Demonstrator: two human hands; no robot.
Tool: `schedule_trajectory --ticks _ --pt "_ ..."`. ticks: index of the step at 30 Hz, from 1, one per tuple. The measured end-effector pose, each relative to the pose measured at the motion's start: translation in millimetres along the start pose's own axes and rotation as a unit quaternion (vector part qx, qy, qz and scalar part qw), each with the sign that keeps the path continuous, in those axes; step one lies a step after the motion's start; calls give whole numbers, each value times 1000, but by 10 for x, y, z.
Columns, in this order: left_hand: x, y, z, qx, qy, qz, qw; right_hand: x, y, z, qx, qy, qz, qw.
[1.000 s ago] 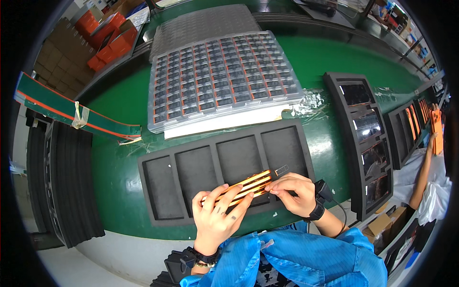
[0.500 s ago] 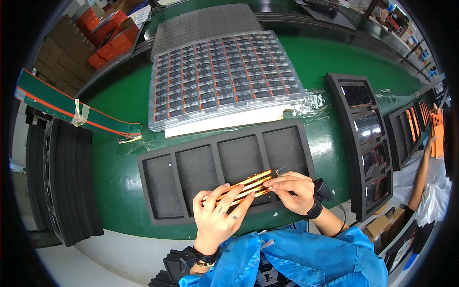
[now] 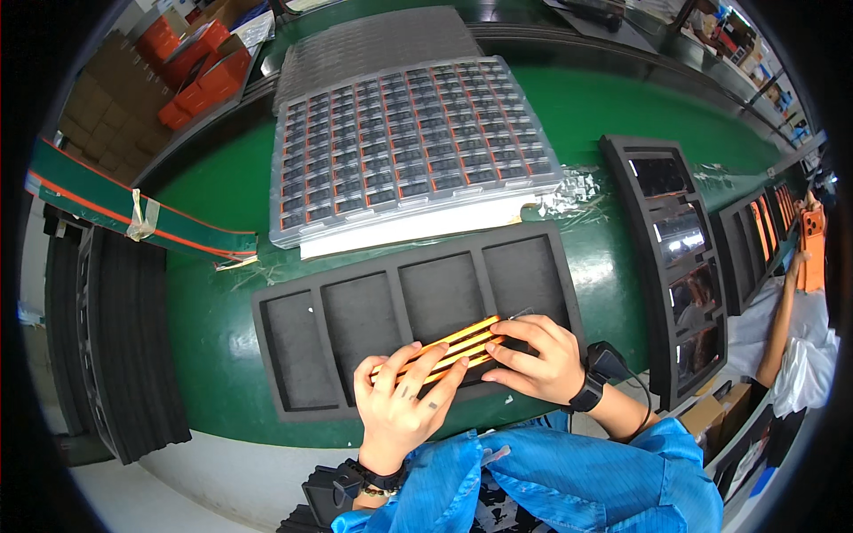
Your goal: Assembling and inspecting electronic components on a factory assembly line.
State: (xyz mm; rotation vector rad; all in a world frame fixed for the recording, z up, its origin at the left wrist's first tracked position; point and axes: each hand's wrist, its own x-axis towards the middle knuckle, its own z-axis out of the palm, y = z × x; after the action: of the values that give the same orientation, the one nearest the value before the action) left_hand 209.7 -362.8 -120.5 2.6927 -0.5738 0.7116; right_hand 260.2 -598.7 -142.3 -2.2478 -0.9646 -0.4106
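Note:
My left hand [image 3: 400, 404] is wrapped over a stack of several slim orange-edged phones [image 3: 468, 341], held on edge and tilted up to the right. At the stack's right end my right hand [image 3: 544, 360] has its thumb and fingers bent against the phones. A small dark, partly see-through piece [image 3: 526, 313] shows just behind the right fingers; most of it is hidden. Both hands are above the near side of a black foam tray [image 3: 396, 298] whose four-sided compartments show bare bottoms where visible.
Beyond stands a clear plastic tray [image 3: 418, 133] of small dark and orange parts in rows. To the right, a foam tray [image 3: 635, 222] holds dark-screened phones. A co-worker's hand [image 3: 802, 256] grips an orange phone [image 3: 812, 240]. Foam trays [image 3: 142, 346] are stacked at left.
My right fingers have shifted from a pinch near the small dark piece to a looser grip along the stack's end. That piece is now mostly covered. My left hand keeps its hold.

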Motion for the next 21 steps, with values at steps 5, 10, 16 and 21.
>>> schedule_trajectory --ticks 5,10,16,21 --pt "21 -26 1 -11 -11 -12 1000 64 345 -215 112 -19 85 990" --pt "15 -7 -7 -8 -8 -5 1000 114 431 -329 21 -85 160 983" --pt "3 -3 -13 -9 -6 -11 1000 70 414 -203 -63 -171 106 978" --pt "-26 -2 -5 -14 -4 -8 1000 15 379 -187 27 -151 146 977"
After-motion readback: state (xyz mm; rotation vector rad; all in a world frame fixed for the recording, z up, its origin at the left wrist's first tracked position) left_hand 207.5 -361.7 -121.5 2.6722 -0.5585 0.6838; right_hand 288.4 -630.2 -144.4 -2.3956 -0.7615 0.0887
